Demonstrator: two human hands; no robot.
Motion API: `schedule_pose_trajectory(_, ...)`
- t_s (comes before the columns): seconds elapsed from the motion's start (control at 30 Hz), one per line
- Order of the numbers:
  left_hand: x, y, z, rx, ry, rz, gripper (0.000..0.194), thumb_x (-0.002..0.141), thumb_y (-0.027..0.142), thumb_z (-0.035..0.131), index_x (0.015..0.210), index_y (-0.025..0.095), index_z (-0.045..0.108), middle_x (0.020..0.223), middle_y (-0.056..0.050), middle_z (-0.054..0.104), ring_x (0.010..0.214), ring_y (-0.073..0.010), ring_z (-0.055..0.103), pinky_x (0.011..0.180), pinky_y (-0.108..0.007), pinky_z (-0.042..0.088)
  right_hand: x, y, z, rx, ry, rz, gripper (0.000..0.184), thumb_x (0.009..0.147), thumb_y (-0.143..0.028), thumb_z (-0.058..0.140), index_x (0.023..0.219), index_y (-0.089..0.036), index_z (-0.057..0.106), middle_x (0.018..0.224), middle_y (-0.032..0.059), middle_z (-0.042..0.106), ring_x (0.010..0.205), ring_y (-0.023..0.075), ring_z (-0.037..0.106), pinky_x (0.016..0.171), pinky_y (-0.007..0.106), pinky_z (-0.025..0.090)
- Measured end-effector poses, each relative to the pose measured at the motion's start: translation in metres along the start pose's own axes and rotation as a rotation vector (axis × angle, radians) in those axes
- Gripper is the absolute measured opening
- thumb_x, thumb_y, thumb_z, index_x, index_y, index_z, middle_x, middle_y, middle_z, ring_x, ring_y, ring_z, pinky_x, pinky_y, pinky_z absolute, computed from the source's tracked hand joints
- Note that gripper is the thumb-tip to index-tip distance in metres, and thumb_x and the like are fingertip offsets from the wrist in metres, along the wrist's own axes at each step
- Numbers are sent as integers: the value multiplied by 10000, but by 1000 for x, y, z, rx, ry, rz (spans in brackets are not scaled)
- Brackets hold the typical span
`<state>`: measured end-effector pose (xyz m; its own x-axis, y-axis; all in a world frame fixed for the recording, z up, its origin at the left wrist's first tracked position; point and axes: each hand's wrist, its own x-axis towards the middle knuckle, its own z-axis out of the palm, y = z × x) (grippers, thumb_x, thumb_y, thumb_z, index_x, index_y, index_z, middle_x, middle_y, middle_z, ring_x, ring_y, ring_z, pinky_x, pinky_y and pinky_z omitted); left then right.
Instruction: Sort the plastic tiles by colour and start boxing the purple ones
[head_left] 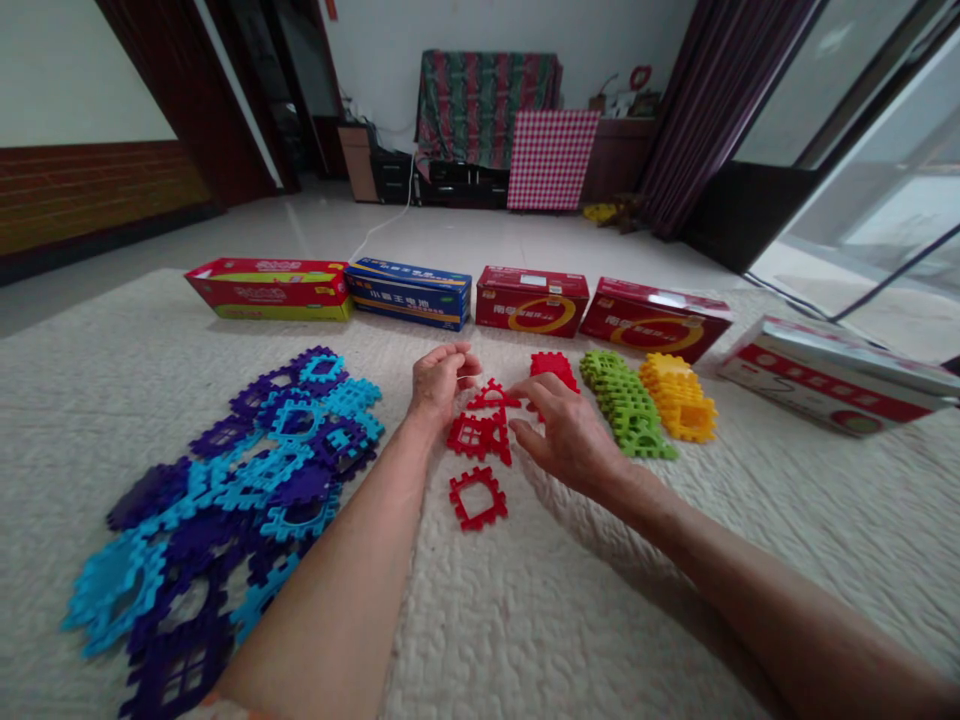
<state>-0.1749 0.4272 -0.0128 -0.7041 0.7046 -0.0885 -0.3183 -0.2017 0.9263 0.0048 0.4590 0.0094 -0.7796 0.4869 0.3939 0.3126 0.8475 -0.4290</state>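
Observation:
My left hand (442,380) hovers at the left of the red interlocking tiles, its fingers loosely curled and apart, with nothing visible in them. Beside it lies a red triangular tile (491,394). The fingertips of my right hand (562,428) are at this tile's right corner, with thumb and index finger spread apart; whether they touch it is hard to tell. Just below are overlapping red tiles, one a window tile (472,436). Nearer to me, a red tile with a large opening (478,498) lies alone. A red tile stack (553,370) is partly hidden behind my right hand.
Purple and light-blue tiles (292,465) spread in a heap at left. Green tiles (626,405) and yellow tiles (677,395) lie in rows at right. Behind stand a blue box (409,295), red boxes (531,300) and, at left, a red-and-yellow box (270,290). A white box (840,375) is far right.

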Motion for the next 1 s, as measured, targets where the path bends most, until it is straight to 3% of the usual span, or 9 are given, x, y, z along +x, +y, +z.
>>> schedule_pose_trajectory(0.23, 0, -4, 1, 95, -64, 33, 230, 633, 167, 566, 840, 138, 663, 671, -27, 660, 608, -136, 637, 508, -206, 428, -5, -14, 0, -86, -308, -49, 49, 786, -186, 620, 819, -161, 594, 841, 39, 561, 702, 141, 524, 632, 254, 396)
schedule_pose_trajectory(0.4, 1, -3, 1, 89, -49, 28, 227, 629, 164, 572, 835, 140, 662, 657, -25, 655, 601, -138, 631, 497, -205, 429, -5, -14, 5, -145, -229, -40, 60, 850, -147, 540, 859, -154, 599, 895, 59, 555, 730, 140, 518, 664, 260, 404)
schedule_pose_trajectory(0.63, 1, -4, 2, 89, -56, 38, 239, 631, 146, 544, 836, 136, 665, 649, -22, 649, 584, -132, 621, 493, -210, 434, 0, -26, 1, -277, -318, -309, 195, 894, -170, 531, 1040, -218, 652, 1033, 90, 587, 962, 215, 513, 792, 336, 405)
schedule_pose_trajectory(0.77, 0, -2, 1, 54, -52, 12, 233, 636, 153, 561, 847, 139, 657, 645, -23, 648, 584, -130, 620, 502, -210, 433, 3, -26, 2, -387, -338, -321, 177, 900, -218, 562, 1046, -230, 662, 1050, 95, 593, 979, 234, 501, 787, 359, 382)
schedule_pose_trajectory(1.0, 3, 2, -4, -92, -42, -52, 239, 646, 140, 560, 874, 150, 633, 685, -14, 665, 626, -129, 648, 523, -204, 450, 9, -22, 2, -390, -360, -362, 147, 928, -271, 545, 931, -231, 686, 1031, 85, 585, 954, 224, 480, 803, 373, 352)
